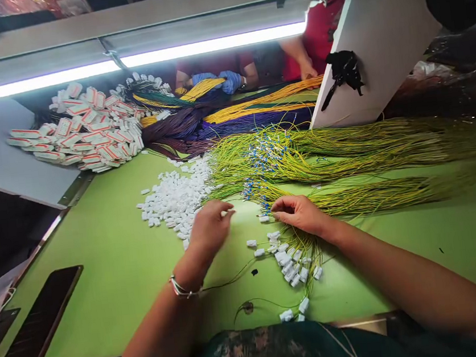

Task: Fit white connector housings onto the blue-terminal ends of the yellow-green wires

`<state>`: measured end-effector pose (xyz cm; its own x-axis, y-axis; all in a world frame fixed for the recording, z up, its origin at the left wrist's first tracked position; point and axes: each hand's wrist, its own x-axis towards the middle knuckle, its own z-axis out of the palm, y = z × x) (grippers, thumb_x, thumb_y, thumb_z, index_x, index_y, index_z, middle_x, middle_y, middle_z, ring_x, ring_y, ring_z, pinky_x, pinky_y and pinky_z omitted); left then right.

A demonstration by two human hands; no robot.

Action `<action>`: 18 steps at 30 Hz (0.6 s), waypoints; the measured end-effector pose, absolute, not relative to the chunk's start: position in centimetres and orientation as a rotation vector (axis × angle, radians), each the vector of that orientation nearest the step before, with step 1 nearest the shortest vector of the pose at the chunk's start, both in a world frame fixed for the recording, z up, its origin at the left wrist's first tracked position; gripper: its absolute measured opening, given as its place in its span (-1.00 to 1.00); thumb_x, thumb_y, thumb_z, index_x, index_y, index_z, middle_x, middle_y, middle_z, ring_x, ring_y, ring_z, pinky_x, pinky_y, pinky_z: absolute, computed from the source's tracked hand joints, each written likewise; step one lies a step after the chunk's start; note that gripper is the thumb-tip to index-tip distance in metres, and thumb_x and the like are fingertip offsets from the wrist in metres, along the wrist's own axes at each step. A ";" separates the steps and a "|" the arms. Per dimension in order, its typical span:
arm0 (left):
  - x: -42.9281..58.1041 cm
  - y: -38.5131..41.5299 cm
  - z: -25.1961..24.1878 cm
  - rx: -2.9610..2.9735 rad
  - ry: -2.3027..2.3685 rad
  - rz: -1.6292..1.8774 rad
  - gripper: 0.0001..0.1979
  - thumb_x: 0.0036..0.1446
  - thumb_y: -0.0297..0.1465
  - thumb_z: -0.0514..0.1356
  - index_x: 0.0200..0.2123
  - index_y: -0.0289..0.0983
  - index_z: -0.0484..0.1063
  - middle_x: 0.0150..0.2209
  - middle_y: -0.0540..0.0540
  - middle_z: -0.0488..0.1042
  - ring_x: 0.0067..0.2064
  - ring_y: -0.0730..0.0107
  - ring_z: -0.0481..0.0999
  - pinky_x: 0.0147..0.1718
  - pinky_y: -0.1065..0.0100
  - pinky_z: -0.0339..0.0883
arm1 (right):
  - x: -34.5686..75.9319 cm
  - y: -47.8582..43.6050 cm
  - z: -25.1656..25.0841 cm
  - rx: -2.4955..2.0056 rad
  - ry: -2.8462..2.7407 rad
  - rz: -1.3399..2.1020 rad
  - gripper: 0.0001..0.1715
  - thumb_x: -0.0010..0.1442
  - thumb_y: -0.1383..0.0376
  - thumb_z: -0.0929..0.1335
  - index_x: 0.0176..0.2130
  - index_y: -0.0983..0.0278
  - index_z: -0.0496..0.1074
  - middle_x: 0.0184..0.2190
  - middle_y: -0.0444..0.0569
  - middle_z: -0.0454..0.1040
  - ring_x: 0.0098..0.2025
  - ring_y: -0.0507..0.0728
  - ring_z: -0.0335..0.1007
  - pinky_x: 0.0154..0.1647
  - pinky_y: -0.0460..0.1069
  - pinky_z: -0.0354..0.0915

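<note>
My left hand is bent inward above the green table, beside a heap of small white connector housings. Its thumb and fingers come close together, and what they hold, if anything, is too small to name. My right hand is pinched at the blue-tipped ends of a bundle of yellow-green wires. Which piece sits in its fingertips I cannot make out. Just below it, wires fitted with white connectors lie in a cluster toward my body.
Thicker yellow-green wire bundles stretch to the right. White red-marked pieces are piled at the back left. A dark phone lies at the left. Beyond, under a lamp, other people's hands are near orange and purple wires.
</note>
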<state>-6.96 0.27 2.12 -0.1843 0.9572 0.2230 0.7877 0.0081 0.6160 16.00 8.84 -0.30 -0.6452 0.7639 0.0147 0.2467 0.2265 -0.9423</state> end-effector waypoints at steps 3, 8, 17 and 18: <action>-10.1 0.8 2.3 1.940 2.323 0.656 -0.83 -0.02 -0.44 0.17 -0.35 -0.24 0.56 -0.37 -0.17 0.45 -0.28 0.15 0.44 -0.26 0.24 0.28 | 15.8 8.6 -0.1 -0.932 -2.005 1.479 -0.80 0.04 0.26 0.35 -0.37 0.36 0.48 -0.48 -0.07 0.48 -0.44 0.00 0.31 -0.36 -0.09 0.24; -11.2 1.5 1.6 2.119 2.226 0.209 -0.74 0.03 -0.51 0.04 -0.36 -0.29 0.55 -0.34 -0.20 0.45 -0.23 0.12 0.43 -0.27 0.23 0.29 | 15.4 8.4 0.0 -0.999 -1.989 1.464 -0.84 -0.01 0.31 0.34 -0.44 0.37 0.49 -0.55 -0.11 0.44 -0.50 -0.02 0.25 -0.43 -0.12 0.19; -6.2 1.4 1.9 1.494 1.735 1.188 -0.83 0.03 -0.28 0.20 -0.35 -0.26 0.42 -0.36 -0.08 0.50 -0.30 0.29 0.50 -0.28 0.28 0.38 | 14.9 8.6 -0.2 -1.034 -1.942 1.431 -0.92 -0.09 0.39 0.32 -0.55 0.37 0.41 -0.64 -0.19 0.27 -0.56 -0.08 0.09 -0.51 -0.15 0.07; -5.1 1.4 1.6 1.303 1.614 1.226 -0.80 -0.01 -0.27 0.25 -0.36 -0.27 0.41 -0.39 -0.07 0.51 -0.33 0.31 0.51 -0.32 0.30 0.39 | 14.9 8.6 -0.3 -1.022 -1.933 1.433 -0.91 -0.08 0.38 0.32 -0.55 0.37 0.40 -0.64 -0.20 0.25 -0.56 -0.08 0.08 -0.52 -0.15 0.06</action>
